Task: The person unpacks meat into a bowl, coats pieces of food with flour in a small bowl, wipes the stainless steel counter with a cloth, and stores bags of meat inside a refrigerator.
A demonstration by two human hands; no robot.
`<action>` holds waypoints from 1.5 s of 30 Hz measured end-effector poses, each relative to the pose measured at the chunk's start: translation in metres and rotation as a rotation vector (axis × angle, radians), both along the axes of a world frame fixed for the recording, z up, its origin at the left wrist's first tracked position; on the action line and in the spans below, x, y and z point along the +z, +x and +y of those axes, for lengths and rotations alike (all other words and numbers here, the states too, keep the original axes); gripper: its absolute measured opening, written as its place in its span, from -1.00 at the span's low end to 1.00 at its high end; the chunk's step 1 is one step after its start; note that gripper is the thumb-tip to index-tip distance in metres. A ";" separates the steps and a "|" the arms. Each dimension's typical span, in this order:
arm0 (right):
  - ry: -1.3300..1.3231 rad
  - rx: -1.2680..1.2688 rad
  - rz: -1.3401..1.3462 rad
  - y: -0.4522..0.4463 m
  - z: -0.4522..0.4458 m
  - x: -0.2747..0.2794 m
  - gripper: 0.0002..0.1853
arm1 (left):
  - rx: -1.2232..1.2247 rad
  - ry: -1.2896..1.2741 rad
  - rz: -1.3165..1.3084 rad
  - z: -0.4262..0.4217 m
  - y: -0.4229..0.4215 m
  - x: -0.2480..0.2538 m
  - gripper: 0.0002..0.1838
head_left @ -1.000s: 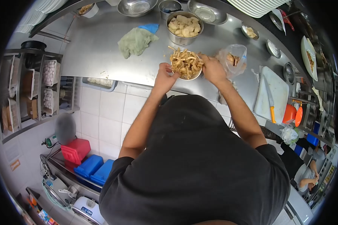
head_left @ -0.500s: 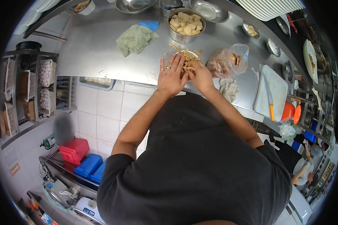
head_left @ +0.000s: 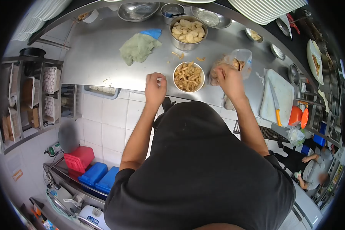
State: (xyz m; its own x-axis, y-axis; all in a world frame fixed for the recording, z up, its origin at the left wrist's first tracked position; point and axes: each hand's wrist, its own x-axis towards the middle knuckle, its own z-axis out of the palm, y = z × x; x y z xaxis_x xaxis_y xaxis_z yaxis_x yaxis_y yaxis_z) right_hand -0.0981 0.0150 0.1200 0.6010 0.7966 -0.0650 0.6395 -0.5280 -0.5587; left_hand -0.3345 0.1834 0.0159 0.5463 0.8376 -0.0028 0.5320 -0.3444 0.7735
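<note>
My left hand is by the near edge of the table, left of the bowl and apart from it. Its fingers are bent in, and I can't tell if there is anything under them. My right hand is at the near side of the clear bag, to the right of the bowl. Its fingers are bent too, and I can't tell if they pinch anything. The bowl sits between my hands, full of brown strips. A few loose bits lie just past its far side. Farther back is a big metal pot with pale chunks in it. A green cloth lies far left. On the right, a knife rests on a white board.
</note>
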 end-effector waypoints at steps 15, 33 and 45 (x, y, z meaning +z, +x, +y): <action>-0.342 0.346 -0.208 0.049 0.086 -0.135 -0.72 | 0.179 -0.524 -0.079 0.024 -0.009 -0.028 -0.79; 0.153 0.165 0.042 -0.049 0.039 -0.079 -0.77 | 0.070 -0.345 0.090 0.134 -0.038 -0.007 -0.70; -0.005 0.103 -0.106 -0.014 0.128 -0.134 -0.72 | 0.157 -0.828 -0.185 0.045 -0.067 -0.018 -0.80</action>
